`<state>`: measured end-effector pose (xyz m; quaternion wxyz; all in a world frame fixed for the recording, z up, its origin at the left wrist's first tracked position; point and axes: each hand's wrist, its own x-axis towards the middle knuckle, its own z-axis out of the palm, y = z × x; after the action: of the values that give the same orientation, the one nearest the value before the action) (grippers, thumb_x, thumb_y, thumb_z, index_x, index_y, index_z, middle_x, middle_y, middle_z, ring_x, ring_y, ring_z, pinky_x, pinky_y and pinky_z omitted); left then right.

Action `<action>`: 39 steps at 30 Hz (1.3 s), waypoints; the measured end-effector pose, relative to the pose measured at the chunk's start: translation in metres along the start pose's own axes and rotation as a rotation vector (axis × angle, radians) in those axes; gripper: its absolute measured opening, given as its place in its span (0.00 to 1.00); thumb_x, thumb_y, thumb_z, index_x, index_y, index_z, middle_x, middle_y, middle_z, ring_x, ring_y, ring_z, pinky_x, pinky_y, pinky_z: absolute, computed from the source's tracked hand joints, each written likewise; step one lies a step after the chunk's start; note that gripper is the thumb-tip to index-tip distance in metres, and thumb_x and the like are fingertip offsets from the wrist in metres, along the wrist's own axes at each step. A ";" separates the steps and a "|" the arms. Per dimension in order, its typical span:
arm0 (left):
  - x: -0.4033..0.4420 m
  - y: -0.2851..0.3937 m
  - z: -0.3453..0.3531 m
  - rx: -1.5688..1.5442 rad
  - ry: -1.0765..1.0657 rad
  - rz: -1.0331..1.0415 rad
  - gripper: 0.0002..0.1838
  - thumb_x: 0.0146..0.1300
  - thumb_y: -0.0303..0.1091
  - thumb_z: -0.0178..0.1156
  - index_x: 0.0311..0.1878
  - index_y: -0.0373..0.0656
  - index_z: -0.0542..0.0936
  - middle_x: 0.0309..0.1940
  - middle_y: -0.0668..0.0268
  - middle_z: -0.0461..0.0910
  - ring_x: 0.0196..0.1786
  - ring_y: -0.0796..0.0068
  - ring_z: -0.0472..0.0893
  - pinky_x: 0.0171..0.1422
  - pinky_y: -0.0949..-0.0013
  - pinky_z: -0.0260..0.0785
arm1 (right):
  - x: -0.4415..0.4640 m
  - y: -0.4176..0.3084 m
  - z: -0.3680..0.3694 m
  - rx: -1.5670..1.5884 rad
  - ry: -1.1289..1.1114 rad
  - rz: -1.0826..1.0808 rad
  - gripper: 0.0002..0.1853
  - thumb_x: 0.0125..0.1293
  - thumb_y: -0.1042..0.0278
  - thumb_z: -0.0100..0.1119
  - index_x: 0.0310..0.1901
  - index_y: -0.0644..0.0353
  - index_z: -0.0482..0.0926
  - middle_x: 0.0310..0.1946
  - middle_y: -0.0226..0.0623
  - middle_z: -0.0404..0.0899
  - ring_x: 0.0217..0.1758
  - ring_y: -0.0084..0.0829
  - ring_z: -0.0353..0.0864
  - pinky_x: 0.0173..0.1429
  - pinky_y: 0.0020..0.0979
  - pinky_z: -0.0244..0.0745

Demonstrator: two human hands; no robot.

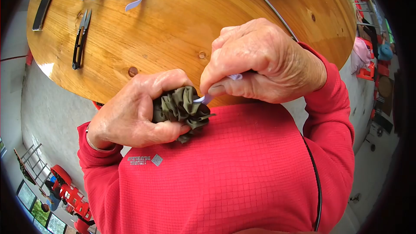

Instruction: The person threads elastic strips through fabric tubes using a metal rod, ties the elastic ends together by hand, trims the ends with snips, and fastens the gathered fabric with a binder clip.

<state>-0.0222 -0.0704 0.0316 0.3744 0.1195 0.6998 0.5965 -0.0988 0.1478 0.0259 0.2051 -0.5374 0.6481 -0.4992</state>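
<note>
My left hand (130, 109) is closed round the bunched green fabric (185, 106), right in front of me; right hand (264, 60) pinches the pale strip (206, 99) at its end. Looks mid-threading; next pull calls for even tension, firm left grip

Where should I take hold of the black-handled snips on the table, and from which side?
The snips are probably best gripped by the black handles, coming from above on the near side: these lie toward the camera wearer's body, while the pointed metal blades face away.
</note>
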 end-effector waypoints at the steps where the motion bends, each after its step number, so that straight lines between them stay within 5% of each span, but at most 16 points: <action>1: 0.000 0.000 0.000 0.024 0.018 0.065 0.25 0.41 0.32 0.70 0.45 0.37 0.75 0.33 0.65 0.76 0.38 0.77 0.75 0.44 0.73 0.67 | 0.000 0.000 0.001 0.007 0.007 0.003 0.05 0.51 0.72 0.67 0.31 0.56 0.80 0.22 0.32 0.77 0.26 0.36 0.76 0.35 0.31 0.71; 4: 0.000 0.006 -0.005 0.202 0.085 0.306 0.44 0.36 0.43 0.78 0.58 0.32 0.70 0.49 0.58 0.78 0.55 0.69 0.75 0.62 0.67 0.63 | 0.002 0.002 0.000 0.013 0.005 -0.032 0.06 0.51 0.72 0.67 0.32 0.56 0.80 0.23 0.32 0.77 0.27 0.37 0.77 0.34 0.31 0.71; 7: 0.011 0.014 -0.001 0.349 0.226 0.415 0.42 0.39 0.40 0.77 0.58 0.31 0.70 0.49 0.58 0.77 0.54 0.67 0.76 0.61 0.67 0.64 | 0.001 -0.003 0.001 -0.025 -0.014 0.017 0.06 0.51 0.73 0.66 0.32 0.57 0.79 0.23 0.32 0.78 0.27 0.35 0.77 0.34 0.30 0.71; 11: 0.017 0.012 0.016 -0.107 0.309 0.108 0.31 0.46 0.28 0.72 0.55 0.32 0.72 0.46 0.63 0.78 0.49 0.75 0.76 0.54 0.74 0.67 | -0.002 -0.009 -0.007 0.057 -0.042 0.081 0.10 0.51 0.75 0.65 0.36 0.59 0.77 0.23 0.32 0.77 0.27 0.32 0.78 0.33 0.28 0.72; 12: 0.021 0.002 0.018 -0.071 0.299 0.284 0.24 0.49 0.27 0.70 0.51 0.33 0.75 0.42 0.65 0.79 0.44 0.79 0.76 0.49 0.77 0.68 | -0.002 -0.011 -0.010 0.109 -0.070 0.124 0.11 0.50 0.75 0.65 0.37 0.59 0.77 0.22 0.32 0.77 0.27 0.32 0.79 0.32 0.27 0.72; 16: 0.016 0.002 0.027 -0.342 0.361 0.199 0.09 0.57 0.23 0.63 0.42 0.34 0.80 0.35 0.66 0.82 0.39 0.82 0.78 0.45 0.78 0.71 | -0.005 -0.009 -0.014 0.150 -0.081 0.125 0.15 0.47 0.76 0.65 0.39 0.60 0.75 0.24 0.32 0.76 0.29 0.31 0.79 0.34 0.27 0.72; 26: 0.014 0.004 0.027 -0.444 0.373 0.108 0.08 0.57 0.27 0.65 0.38 0.34 0.81 0.28 0.69 0.80 0.32 0.85 0.76 0.37 0.80 0.69 | -0.013 -0.010 -0.019 -0.110 -0.065 0.102 0.17 0.42 0.75 0.67 0.37 0.57 0.76 0.29 0.31 0.77 0.31 0.34 0.77 0.36 0.30 0.70; 33: 0.015 0.010 0.010 -0.136 0.220 0.018 0.08 0.54 0.28 0.66 0.36 0.35 0.81 0.25 0.73 0.78 0.31 0.88 0.74 0.35 0.81 0.66 | -0.016 -0.008 -0.018 -0.139 -0.033 0.109 0.21 0.38 0.73 0.70 0.39 0.57 0.76 0.30 0.31 0.78 0.33 0.35 0.77 0.38 0.31 0.70; 37: 0.015 0.000 0.013 -0.476 0.305 0.067 0.05 0.54 0.24 0.63 0.35 0.36 0.81 0.27 0.69 0.79 0.31 0.86 0.75 0.36 0.80 0.68 | -0.019 -0.009 -0.024 -0.237 -0.096 0.180 0.24 0.36 0.70 0.71 0.40 0.57 0.75 0.32 0.33 0.78 0.36 0.37 0.77 0.43 0.34 0.69; 39: 0.020 -0.014 0.013 -0.567 0.268 0.306 0.04 0.57 0.24 0.60 0.35 0.35 0.80 0.32 0.60 0.80 0.35 0.76 0.78 0.41 0.75 0.70 | -0.017 -0.012 -0.027 -0.278 -0.163 0.238 0.25 0.36 0.69 0.72 0.40 0.57 0.75 0.33 0.33 0.78 0.37 0.38 0.77 0.45 0.35 0.68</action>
<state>-0.0237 -0.0522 0.0107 0.2039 0.0348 0.5232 0.8267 -0.1088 0.1759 0.0427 0.2383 -0.5189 0.7509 -0.3318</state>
